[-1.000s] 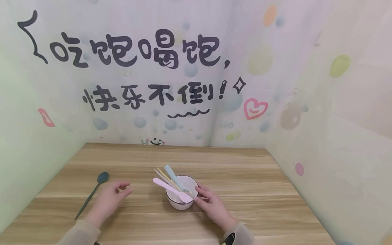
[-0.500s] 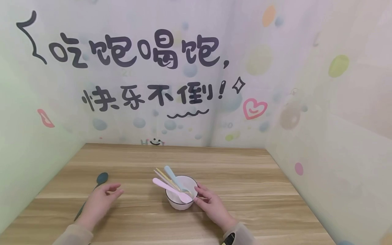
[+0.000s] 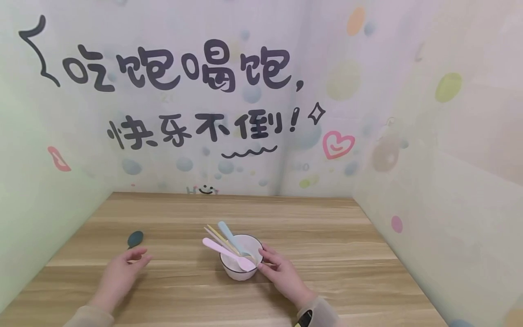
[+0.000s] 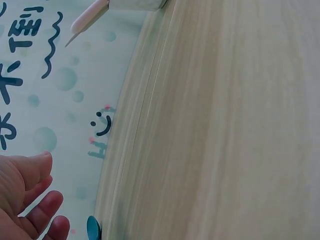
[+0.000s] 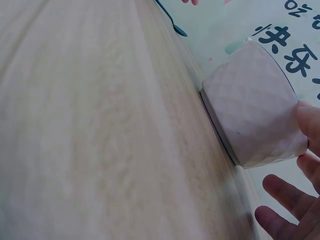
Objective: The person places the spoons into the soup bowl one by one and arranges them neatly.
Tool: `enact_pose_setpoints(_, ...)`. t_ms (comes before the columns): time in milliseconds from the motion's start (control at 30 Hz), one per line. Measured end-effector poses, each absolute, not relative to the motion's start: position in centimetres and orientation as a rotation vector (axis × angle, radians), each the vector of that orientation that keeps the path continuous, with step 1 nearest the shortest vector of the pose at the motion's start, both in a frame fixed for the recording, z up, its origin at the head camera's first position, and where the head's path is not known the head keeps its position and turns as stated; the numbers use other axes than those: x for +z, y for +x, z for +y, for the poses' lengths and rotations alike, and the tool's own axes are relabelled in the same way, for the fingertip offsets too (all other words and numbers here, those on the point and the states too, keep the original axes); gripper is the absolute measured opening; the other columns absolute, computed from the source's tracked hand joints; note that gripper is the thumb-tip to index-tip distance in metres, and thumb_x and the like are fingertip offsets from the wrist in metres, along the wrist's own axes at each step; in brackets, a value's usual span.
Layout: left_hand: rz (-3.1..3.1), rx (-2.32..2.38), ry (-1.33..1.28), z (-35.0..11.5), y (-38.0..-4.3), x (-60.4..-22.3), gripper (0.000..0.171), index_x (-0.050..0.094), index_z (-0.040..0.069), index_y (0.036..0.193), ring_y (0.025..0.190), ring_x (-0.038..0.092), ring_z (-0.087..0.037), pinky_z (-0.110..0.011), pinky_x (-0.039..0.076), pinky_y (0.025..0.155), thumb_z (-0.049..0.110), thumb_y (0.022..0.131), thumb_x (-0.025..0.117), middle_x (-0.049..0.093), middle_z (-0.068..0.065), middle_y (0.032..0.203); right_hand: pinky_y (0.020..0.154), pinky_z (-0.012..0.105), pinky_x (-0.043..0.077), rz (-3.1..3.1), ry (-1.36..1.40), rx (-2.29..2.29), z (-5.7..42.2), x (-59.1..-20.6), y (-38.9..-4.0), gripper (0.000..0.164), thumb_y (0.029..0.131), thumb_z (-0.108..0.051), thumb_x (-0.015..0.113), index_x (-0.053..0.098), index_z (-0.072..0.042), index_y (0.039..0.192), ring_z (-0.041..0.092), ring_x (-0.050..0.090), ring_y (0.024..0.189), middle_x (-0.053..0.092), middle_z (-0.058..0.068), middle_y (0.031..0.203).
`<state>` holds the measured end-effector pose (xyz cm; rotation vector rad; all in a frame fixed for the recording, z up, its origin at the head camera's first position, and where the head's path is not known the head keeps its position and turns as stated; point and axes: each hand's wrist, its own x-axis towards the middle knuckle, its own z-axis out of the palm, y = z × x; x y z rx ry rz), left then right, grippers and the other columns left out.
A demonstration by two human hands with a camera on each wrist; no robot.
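Observation:
A white bowl (image 3: 239, 274) with a dark rim and a faceted side stands on the table. A pink spoon (image 3: 222, 249), a light blue utensil (image 3: 227, 233) whose lower end is partly hidden, and chopsticks (image 3: 215, 233) lean inside it. My right hand (image 3: 283, 277) holds the bowl's right side at the rim, its other fingers spread in the right wrist view. On the left, my left hand (image 3: 120, 277) holds nothing, its fingers loosely bent. It covers the handle of a dark teal spoon (image 3: 135, 239), whose head shows beyond the fingers.
The wooden table (image 3: 327, 236) meets a back wall (image 3: 204, 168) printed with dark lettering and dots. Pale side walls (image 3: 461, 204) flank it. A dark band (image 3: 304, 319) circles my right wrist.
My left hand has moved left and slightly towards me, and now hides the teal spoon's handle, which showed a second ago. The right hand and the bowl hold their place.

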<state>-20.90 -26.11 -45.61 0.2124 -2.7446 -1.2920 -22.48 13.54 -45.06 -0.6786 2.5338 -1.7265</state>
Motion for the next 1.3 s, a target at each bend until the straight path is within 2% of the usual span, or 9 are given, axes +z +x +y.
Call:
enact_pose_setpoints(167,-2.731,-1.331,0.254,-27.0,-20.7,-45.7,0.061,0.044,-0.006,0.137,0.117,0.047,-0.047,-0.053,0.042,0.088,0.041,0.099,0.050,0.047,-0.031,0.130,0.092,0.034,0.047,2.539,-0.670,-1.718,13.5,-45.0,-22.5,0.042,0.093,-0.008,0.062,0.052,0.011,0.130,0.040,0.053,0.119,0.038,0.025,0.146)
enact_pose_setpoints(333,-2.703,-1.355,0.303,-27.9,-20.5,-45.7,0.062,0.043,-0.007,0.136,0.124,0.036,-0.052,-0.061,0.032,0.096,0.043,0.099,0.049,0.042,-0.034,0.134,0.092,0.033,0.047,2.537,-0.665,-1.725,13.5,-44.9,-22.4,0.042,0.093,-0.008,0.062,0.052,0.011,0.129,0.040,0.053,0.118,0.038,0.025,0.145)
enact_pose_setpoints(567,-2.680,-1.291,0.378,-29.0,-20.4,-45.7,0.059,0.047,-0.007,0.132,0.121,0.040,-0.050,-0.058,0.034,0.091,0.041,0.099,0.050,0.047,-0.032,0.131,0.092,0.031,0.047,2.520,-0.671,-1.737,13.5,-45.1,-22.5,0.042,0.093,-0.007,0.062,0.052,0.012,0.129,0.041,0.053,0.119,0.038,0.026,0.146)
enact_pose_setpoints(867,-2.664,-1.325,0.480,-30.6,-20.7,-46.4,0.063,0.042,-0.007,0.136,0.119,0.039,-0.050,-0.057,0.036,0.089,0.043,0.099,0.049,0.042,-0.034,0.134,0.092,0.032,0.047,2.518,-0.673,-1.738,13.6,-45.2,-22.5,0.043,0.093,-0.007,0.062,0.051,0.012,0.130,0.041,0.054,0.117,0.037,0.025,0.146)
enact_pose_setpoints(1300,-2.669,-1.232,0.612,-31.5,-20.9,-46.8,0.070,0.045,-0.005,0.135,0.121,0.036,-0.053,-0.064,0.026,0.096,0.052,0.096,0.048,0.042,-0.033,0.136,0.092,0.032,0.047,2.512,-0.677,-1.749,13.6,-45.3,-22.5,0.043,0.093,-0.006,0.062,0.051,0.012,0.130,0.042,0.055,0.116,0.038,0.026,0.146)
